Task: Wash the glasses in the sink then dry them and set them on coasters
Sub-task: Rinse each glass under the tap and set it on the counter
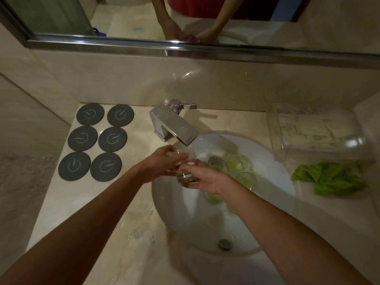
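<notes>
Hands (162, 163) (202, 175) around clear tumbler (186, 175) over round white sink (273, 161).

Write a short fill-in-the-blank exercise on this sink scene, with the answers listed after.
1. Both hands hold one clear ____ over the sink.
2. The dark coasters on the counter number ____.
3. The cloth right of the sink is ____ in colour.
4. Every coaster is ____ of glasses.

Answers: glass; six; green; empty

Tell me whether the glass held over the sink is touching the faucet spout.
Apart. In the head view the glass, gripped by the left hand and right hand, sits below and in front of the faucet spout, with white basin visible between them.
</notes>
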### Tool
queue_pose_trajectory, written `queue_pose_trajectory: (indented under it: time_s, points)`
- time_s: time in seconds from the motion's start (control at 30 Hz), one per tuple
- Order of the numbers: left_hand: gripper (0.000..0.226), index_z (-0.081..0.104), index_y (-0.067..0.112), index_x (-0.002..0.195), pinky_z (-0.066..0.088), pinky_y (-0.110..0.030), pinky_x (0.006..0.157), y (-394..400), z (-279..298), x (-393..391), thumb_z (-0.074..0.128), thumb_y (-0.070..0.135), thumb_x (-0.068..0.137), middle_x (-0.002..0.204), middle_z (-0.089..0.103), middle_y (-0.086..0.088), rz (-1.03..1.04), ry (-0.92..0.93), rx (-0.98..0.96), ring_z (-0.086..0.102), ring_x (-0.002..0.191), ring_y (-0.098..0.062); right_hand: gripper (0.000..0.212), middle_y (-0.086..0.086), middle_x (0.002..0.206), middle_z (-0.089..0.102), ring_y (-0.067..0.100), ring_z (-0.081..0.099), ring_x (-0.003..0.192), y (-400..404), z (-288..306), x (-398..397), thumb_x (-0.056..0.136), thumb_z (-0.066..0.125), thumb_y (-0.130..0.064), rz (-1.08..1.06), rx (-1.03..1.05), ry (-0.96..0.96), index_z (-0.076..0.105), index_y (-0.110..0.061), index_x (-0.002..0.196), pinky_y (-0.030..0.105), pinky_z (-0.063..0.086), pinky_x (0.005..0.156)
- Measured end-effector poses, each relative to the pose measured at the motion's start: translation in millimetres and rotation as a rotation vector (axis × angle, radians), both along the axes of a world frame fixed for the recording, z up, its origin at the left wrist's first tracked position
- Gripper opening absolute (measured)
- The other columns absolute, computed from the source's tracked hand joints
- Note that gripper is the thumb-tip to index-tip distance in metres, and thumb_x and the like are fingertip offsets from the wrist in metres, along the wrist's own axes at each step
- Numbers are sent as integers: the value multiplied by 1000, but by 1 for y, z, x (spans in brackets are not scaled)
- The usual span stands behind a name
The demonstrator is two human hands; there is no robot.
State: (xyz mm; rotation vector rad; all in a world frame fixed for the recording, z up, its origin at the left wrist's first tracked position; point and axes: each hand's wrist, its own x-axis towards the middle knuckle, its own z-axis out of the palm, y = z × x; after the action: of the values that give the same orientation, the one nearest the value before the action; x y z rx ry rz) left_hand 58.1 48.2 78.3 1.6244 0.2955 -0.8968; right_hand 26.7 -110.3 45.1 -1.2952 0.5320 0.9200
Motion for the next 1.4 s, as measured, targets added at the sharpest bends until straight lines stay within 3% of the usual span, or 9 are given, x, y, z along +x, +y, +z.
queue_pose_trajectory:
  time_s: [0.17,0.37,0.47,0.6,0.83,0.97,1.07,1.2,1.4]
  points:
    - [51,61,-7,100,62,-43,80,-3,-1,1,84,31,76,87,73,-15,-32,-63,83,75,83,-26,68,10,111,62,20,68,90,-16,-1,6,74,85,-1,145,-142,-265,53,-29,128,37,61,85]
    - [65,49,23,127,62,-41,66,-14,-12,-3,87,24,74,111,67,-14,77,-124,10,73,88,-27,93,3,119,57,24,60,110,-8,-11,8,59,92,-35,351,-542,-670,45,-34,139,45,57,90]
    - [46,60,17,115,62,-38,68,-18,-14,-3,86,23,76,109,68,-15,147,-220,7,72,85,-26,75,8,125,53,25,64,107,-2,-12,8,67,92,-8,168,-426,-662,53,-28,128,36,62,81]
    - [53,59,25,102,62,-43,75,-22,-22,-7,87,43,60,106,66,-11,278,-297,35,70,96,-28,100,-4,129,54,6,62,105,4,-14,2,75,81,5,-18,-248,-540,27,-35,149,25,57,83]
    - [33,48,15,118,61,-37,76,-32,-28,-14,68,15,92,106,68,-10,569,-81,-356,71,88,-30,68,-2,106,75,17,69,97,4,-17,-2,76,57,-7,-276,-134,-378,54,-36,138,36,55,86]
    - [42,53,11,129,58,-43,84,-35,-31,-16,50,41,100,112,72,-3,583,20,-427,69,101,-31,26,0,98,73,14,67,91,2,-5,5,93,48,-8,-396,-34,-341,65,-23,106,27,52,81]
    - [58,59,9,130,58,-39,81,-34,-28,-16,34,53,103,121,67,-15,610,117,-441,68,105,-28,24,-3,109,75,11,71,100,-1,-4,9,100,58,-23,-370,-84,-376,67,-25,122,29,58,85]
    - [54,47,16,134,58,-38,78,-29,-27,-16,70,37,90,124,62,-17,540,126,-453,71,94,-27,33,-1,122,72,15,69,111,-3,-7,15,99,63,-31,-337,-115,-412,64,-24,131,41,54,101]
    - [58,45,20,130,58,-35,77,-27,-24,-14,79,19,84,114,67,-14,451,28,-362,69,87,-25,36,2,126,70,19,66,117,-5,-5,21,99,61,-38,-331,-162,-449,64,-25,133,43,54,102]
